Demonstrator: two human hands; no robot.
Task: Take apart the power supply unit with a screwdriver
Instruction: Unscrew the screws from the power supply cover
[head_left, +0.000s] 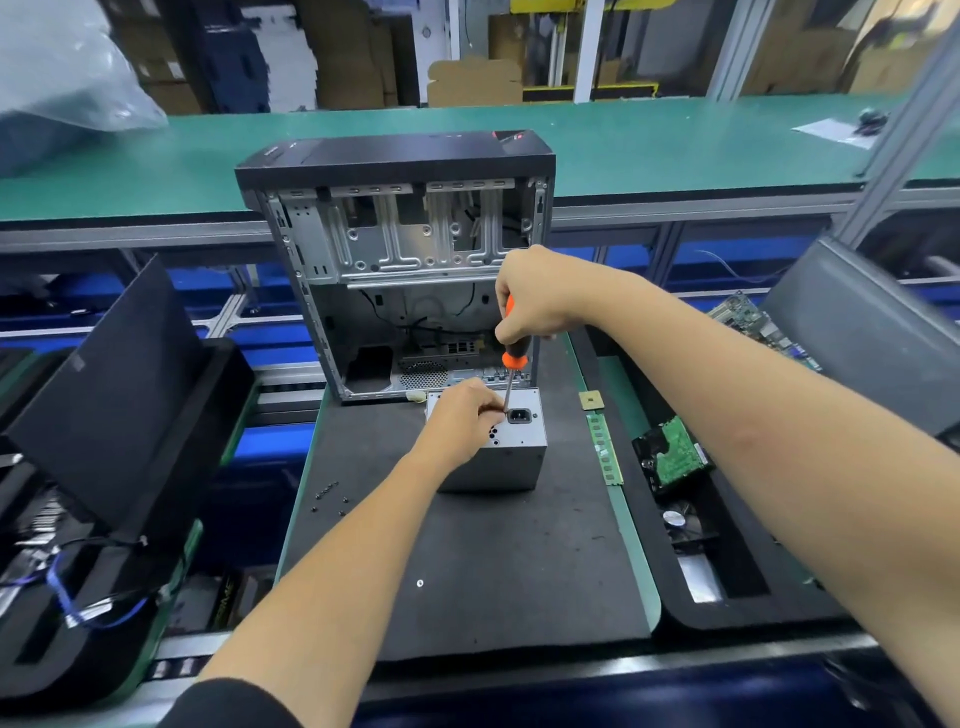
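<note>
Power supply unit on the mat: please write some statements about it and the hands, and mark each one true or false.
1. The right hand grips the orange and black screwdriver. True.
2. The left hand rests on the power supply unit. True.
3. The power supply unit sits inside the computer case. False: it stands on the black mat, in front of the case.
4. The screwdriver lies flat on the mat. False: it is held nearly upright, tip down at the unit's top.
5. Loose screws lie on the mat left of the unit. True.

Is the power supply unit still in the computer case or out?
Out: the power supply unit stands on the black mat, in front of the open computer case.
</note>
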